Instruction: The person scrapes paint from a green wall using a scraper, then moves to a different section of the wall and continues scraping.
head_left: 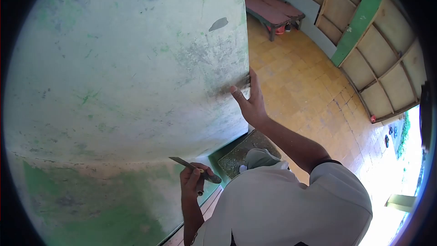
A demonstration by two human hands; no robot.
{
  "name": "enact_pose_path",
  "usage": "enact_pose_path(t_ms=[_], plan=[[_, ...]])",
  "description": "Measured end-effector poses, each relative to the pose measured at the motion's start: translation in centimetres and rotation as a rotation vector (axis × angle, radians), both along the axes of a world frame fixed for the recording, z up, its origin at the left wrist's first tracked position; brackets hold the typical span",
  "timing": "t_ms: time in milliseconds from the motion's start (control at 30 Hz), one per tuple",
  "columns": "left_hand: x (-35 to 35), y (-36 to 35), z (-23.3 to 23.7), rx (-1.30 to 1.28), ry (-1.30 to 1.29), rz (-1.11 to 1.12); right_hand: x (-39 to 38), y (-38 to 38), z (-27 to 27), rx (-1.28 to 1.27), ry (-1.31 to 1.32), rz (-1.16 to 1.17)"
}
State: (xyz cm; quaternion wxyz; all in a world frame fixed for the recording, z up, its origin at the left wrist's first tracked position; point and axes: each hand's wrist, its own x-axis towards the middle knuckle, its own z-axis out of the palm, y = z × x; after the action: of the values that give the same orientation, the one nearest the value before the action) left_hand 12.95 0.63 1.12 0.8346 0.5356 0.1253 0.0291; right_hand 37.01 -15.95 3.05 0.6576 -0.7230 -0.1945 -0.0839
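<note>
My left hand is closed around a scraper with a flat, narrow blade. The blade points up and left, close to the lower part of the painted wall. Higher up, my right hand is at the wall's right edge, with its thumb on the face and its fingers by the corner. Between thumb and fingers is a grey-brown patch, smeared by motion; I cannot tell what it is. Around it the pale paint is scuffed grey, and a bare grey spot shows above.
Below the wall's corner is a speckled slab, partly behind my clothing. A low reddish bench stands at the back on the yellow tiled floor. Wood-framed panels line the right side, with footwear near the bright opening.
</note>
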Motion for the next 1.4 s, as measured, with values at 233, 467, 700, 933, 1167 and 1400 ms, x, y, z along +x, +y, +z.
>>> enact_pose_path(t_ms=[233, 467, 700, 933, 1167, 1400], plan=[[3.3, -3.8, -1.4, 0.158, 0.077, -0.301, 0.6, -0.5, -0.5, 0.027, -0.108, -0.047], [8.6, -7.2, -1.0, 0.138, 0.037, -0.548, -1.3, -4.9, -8.5, -0.047, 0.063, -0.093], [14.7, -10.8, -1.3, 0.119, 0.023, -0.728, -6.6, -18.6, -25.4, -0.334, 0.489, -0.389], [21.5, -14.5, -1.3, 0.080, 0.024, -0.839, -9.9, -31.3, -32.6, -0.684, 0.897, -0.572], [27.6, -15.9, -3.2, 0.112, 0.043, -0.724, -8.9, -37.2, -41.6, -0.882, 1.279, -0.363], [32.5, -16.1, -2.7, 0.182, 0.156, -0.628, -1.0, -35.1, -40.8, -0.501, 1.323, -0.330]])
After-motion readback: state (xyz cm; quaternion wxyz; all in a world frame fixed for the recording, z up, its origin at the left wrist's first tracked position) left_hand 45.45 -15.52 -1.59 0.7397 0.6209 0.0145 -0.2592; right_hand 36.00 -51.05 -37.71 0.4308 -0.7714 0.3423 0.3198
